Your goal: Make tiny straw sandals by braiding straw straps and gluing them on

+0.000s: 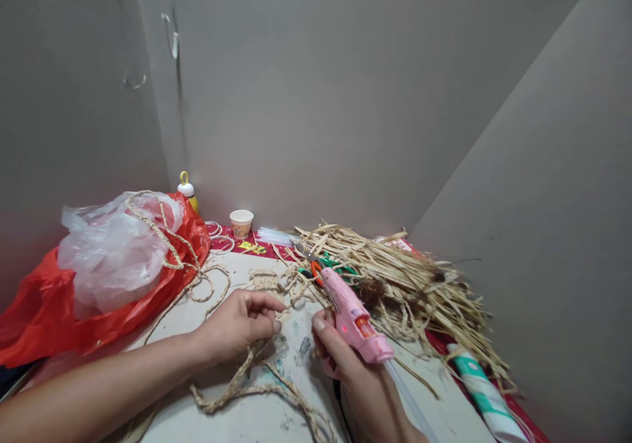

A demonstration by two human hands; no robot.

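Note:
My right hand [350, 370] is wrapped round the handle of a pink hot glue gun [348, 305], its nozzle pointing away towards the straw. A red light glows on the gun's side, and a clear glue stick [412, 400] trails from its rear. My left hand [247, 321] is curled, with index finger and thumb close together. A braided straw rope [237, 384] runs up under those fingers, which partly hide where it is gripped. Just behind the left hand lies a flat braided straw piece [265, 281], partly covered by the fingers.
Loose dried straw [409, 272] heaps at the right, with scissors [316, 270] beside it. A red plastic bag [192, 232] with clear plastic [113, 252] fills the left. A paper cup [241, 224], glue sticks [276, 235], a yellow bottle [187, 193] and a green-white roll [486, 393] stand or lie around.

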